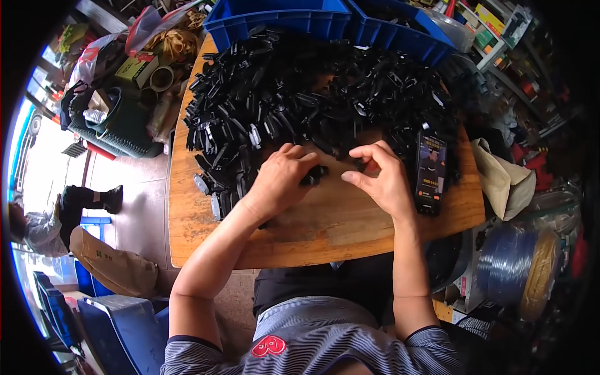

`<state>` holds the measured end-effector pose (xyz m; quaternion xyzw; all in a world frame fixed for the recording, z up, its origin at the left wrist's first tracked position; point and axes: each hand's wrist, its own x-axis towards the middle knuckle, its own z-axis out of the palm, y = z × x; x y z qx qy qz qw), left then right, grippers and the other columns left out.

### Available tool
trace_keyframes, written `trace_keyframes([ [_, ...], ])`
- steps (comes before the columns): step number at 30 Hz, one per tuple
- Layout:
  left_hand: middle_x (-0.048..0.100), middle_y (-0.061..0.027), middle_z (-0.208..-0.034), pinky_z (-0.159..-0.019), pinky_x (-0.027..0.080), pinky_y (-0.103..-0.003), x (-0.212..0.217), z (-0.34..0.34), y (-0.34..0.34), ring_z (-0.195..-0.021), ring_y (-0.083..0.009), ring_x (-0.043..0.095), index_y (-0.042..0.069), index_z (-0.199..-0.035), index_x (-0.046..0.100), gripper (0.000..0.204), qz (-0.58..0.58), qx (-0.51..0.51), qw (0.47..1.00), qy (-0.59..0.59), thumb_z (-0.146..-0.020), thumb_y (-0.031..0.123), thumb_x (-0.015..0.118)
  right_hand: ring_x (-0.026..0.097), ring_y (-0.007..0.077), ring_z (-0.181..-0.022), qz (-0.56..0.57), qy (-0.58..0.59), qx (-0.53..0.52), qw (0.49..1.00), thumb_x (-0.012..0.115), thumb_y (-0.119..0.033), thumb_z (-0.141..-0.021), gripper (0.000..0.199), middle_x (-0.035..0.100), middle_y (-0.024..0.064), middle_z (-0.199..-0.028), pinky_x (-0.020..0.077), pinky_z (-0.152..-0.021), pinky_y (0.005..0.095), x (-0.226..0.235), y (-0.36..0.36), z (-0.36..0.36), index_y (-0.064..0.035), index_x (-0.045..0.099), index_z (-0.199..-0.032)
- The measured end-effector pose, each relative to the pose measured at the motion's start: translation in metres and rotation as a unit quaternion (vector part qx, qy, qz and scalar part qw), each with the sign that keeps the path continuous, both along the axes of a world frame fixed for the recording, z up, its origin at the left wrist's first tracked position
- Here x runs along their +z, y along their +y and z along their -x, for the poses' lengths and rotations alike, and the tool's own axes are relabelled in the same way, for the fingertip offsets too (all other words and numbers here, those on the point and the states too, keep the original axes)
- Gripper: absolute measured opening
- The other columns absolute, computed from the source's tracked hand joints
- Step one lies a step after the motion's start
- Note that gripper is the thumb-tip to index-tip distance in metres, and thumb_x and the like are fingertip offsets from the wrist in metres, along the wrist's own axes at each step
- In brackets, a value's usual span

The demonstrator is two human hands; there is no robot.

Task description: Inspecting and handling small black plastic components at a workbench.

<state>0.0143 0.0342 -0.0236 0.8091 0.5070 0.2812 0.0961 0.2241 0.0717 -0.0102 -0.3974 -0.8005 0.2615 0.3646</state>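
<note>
Clearly, we had the small black piece (314,175) in our left hand (284,178), above the near middle of the wooden table (350,231), its end showing beyond the curled fingers; those fingers sat narrow around it, though the back of the hand hid the exact grip. Our right hand (382,178) hovered just beside it, thumb and forefinger parted in a loose pinch with nothing we could make out between them; what the other fingers did underneath, we could not tell. By its look we judged the piece light, stiff and smooth, probably hard plastic, apt to slide on its glossy faces and perhaps to chip or snap at thin edges, so we reckoned it best taken by the two long sides, near its middle, with the fingertips and only mild pressure. More of the same sort lay in a broad, tangled black pile (281,103) over the far part of the table, where neighbours could well catch on one another. As for containers, two blue bins stood side by side beyond the pile: the left bin (281,24) showed us mostly bare inner wall, its floor not clear to us, while the right bin (403,42) held dark pieces. Off to the left, a dark green basket (128,134) carried odds and ends too jumbled to name.
</note>
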Motion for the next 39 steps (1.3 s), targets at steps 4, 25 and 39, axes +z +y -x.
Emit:
trace_keyframes([
  [4, 0.056, -0.0090, -0.086, -0.073, 0.047, -0.037, 0.001, -0.015, -0.009, -0.084, -0.0289, 0.055, 0.009, -0.095, 0.057, 0.036, 0.015, 0.000, 0.999, -0.030, -0.062, -0.003, 0.059, 0.053, 0.0063, -0.075, 0.120, 0.173, 0.013, 0.977, 0.066, -0.009, -0.081, 0.020, 0.054, -0.0004, -0.086, 0.0435, -0.068, 0.0203, 0.004, -0.015, 0.006, -0.0022, 0.058, -0.098],
  [25, 0.063, -0.0033, -0.089, -0.075, 0.046, -0.024, 0.026, 0.006, -0.026, -0.082, -0.0093, 0.057, 0.001, -0.102, 0.059, 0.030, 0.283, -0.060, 0.841, -0.457, -0.077, 0.010, 0.071, 0.048, 0.0094, -0.072, 0.130, 0.340, 0.003, 0.931, 0.045, -0.017, -0.094, 0.020, 0.055, 0.0031, -0.083, 0.0393, -0.064, 0.0226, 0.000, -0.046, 0.026, -0.0023, 0.055, -0.103],
  [39, 0.062, -0.0029, -0.088, -0.073, 0.044, -0.025, 0.036, 0.007, -0.028, -0.080, -0.0090, 0.055, 0.002, -0.102, 0.061, 0.029, 0.282, -0.078, 0.851, -0.437, -0.077, 0.013, 0.070, 0.046, 0.0061, -0.062, 0.283, 0.373, 0.118, 0.876, 0.057, -0.017, -0.090, 0.024, 0.050, 0.0003, -0.079, 0.0403, -0.052, 0.0218, 0.008, -0.047, 0.026, 0.0003, 0.054, -0.105],
])
